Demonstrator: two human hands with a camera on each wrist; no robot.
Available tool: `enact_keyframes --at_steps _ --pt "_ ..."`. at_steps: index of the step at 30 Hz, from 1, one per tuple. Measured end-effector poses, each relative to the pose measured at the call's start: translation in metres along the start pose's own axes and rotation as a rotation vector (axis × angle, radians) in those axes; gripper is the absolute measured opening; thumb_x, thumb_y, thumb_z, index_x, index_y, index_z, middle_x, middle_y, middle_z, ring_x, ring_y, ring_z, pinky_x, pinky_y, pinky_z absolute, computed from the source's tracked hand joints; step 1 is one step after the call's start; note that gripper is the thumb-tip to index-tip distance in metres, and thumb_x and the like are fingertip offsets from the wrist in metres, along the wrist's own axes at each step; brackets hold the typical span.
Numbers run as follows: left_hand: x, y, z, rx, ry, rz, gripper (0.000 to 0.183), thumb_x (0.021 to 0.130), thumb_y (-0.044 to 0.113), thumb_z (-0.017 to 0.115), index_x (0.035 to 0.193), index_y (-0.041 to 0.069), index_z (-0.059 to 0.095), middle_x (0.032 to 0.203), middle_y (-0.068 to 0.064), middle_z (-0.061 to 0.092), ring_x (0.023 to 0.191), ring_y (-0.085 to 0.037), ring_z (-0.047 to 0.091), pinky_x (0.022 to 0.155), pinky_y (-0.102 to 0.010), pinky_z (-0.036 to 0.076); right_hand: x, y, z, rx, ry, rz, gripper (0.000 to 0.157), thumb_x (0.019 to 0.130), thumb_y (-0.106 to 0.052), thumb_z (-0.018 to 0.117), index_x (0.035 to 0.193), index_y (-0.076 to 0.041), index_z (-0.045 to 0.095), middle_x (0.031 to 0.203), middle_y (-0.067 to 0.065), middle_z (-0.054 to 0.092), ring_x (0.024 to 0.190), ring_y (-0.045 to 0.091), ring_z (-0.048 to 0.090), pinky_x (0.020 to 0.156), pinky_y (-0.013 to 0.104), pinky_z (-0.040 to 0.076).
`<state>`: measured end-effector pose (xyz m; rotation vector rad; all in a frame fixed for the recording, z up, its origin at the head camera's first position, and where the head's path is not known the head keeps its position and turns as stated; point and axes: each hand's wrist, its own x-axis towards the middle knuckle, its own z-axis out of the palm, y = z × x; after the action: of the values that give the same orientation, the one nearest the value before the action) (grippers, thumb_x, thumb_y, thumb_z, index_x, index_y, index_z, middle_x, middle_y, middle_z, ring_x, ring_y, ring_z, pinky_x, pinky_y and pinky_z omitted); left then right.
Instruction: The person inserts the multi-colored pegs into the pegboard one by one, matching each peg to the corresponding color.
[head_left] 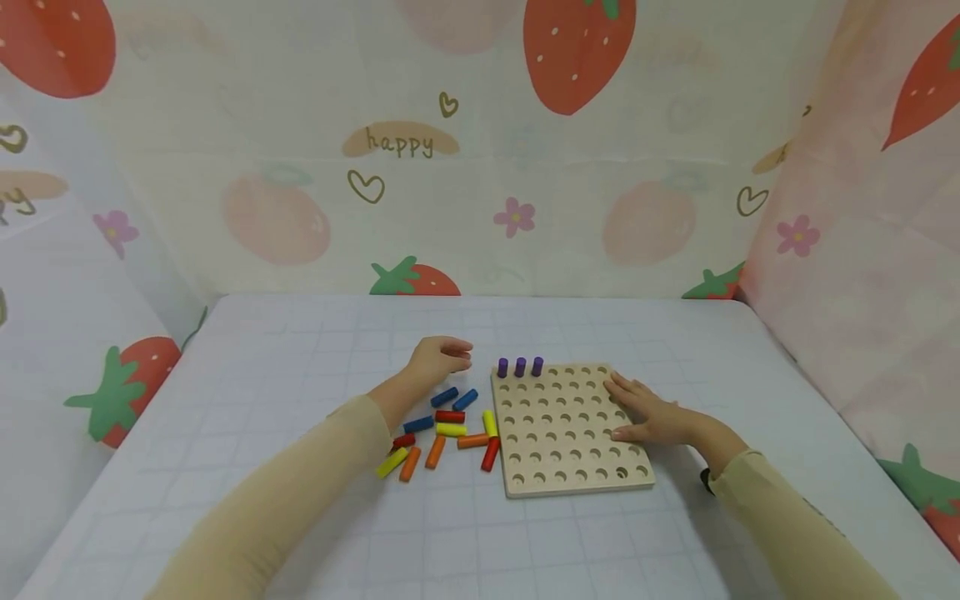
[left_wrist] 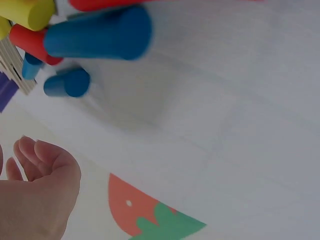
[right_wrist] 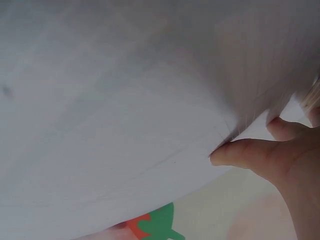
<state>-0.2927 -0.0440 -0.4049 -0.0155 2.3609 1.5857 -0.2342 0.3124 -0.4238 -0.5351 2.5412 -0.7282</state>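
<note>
The wooden pegboard (head_left: 558,427) lies flat on the counter (head_left: 450,542), its round holes set out in seven rows of seven. Three purple pegs (head_left: 521,367) stand upright side by side in the far row, filling the holes nearest the left corner. The left hand (head_left: 438,357) is above the counter just left of that corner, its fingers loosely bent and slightly parted, near the purple pegs. The right hand (head_left: 651,415) rests on the right side of the pegboard with fingers spread wide, the thumb reaching in over the holes.

On the left of the pegboard lies a loose scatter of pegs on their sides: three blue pegs (head_left: 445,397), the farther two closest to the left hand; three red pegs (head_left: 450,416); three yellow pegs (head_left: 452,430); and three orange pegs (head_left: 436,452). One yellow and one red lie right beside the board's left edge; whether they touch it is hard to tell. A pale grid-lined cloth (head_left: 285,333) covers the counter, and behind it hangs a strawberry-print curtain (head_left: 487,117) lettered "happy"
</note>
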Motion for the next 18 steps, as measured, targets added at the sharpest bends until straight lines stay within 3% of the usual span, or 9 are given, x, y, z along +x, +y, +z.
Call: enact_keyframes --at_steps 5,10,18 --pt "-0.008 -0.007 -0.019 -0.023 0.011 -0.046 0.034 0.097 0.009 0.059 0.131 0.005 0.058 0.123 -0.013 0.062 0.113 -0.029 0.055 0.104 -0.042 0.04 -0.001 0.001 -0.001 0.015 0.0 -0.014 0.091 0.093 -0.039 0.065 0.153 0.002 0.011 0.158 0.024 -0.005 0.139 0.053 -0.008 0.091 0.082 -0.007" --pt "-0.019 -0.017 -0.035 -0.005 0.03 -0.037 0.035 0.098 0.013 0.058 0.132 0.004 0.058 0.124 -0.015 0.06 0.112 -0.031 0.053 0.102 -0.044 0.041 0.0 0.004 -0.001 0.015 0.013 -0.042 0.091 0.092 -0.04 0.065 0.152 0.003 0.012 0.158 0.024 -0.005 0.138 0.056 -0.008 0.088 0.083 -0.008" --pt "-0.036 -0.037 -0.055 0.106 0.004 -0.074 0.033 0.098 0.019 0.059 0.128 0.004 0.06 0.117 -0.012 0.062 0.103 -0.028 0.053 0.09 -0.038 0.045 0.002 0.001 0.0 0.004 0.003 -0.009 0.091 0.092 -0.039 0.065 0.153 0.001 0.012 0.159 0.023 -0.004 0.139 0.053 -0.007 0.091 0.082 -0.006"
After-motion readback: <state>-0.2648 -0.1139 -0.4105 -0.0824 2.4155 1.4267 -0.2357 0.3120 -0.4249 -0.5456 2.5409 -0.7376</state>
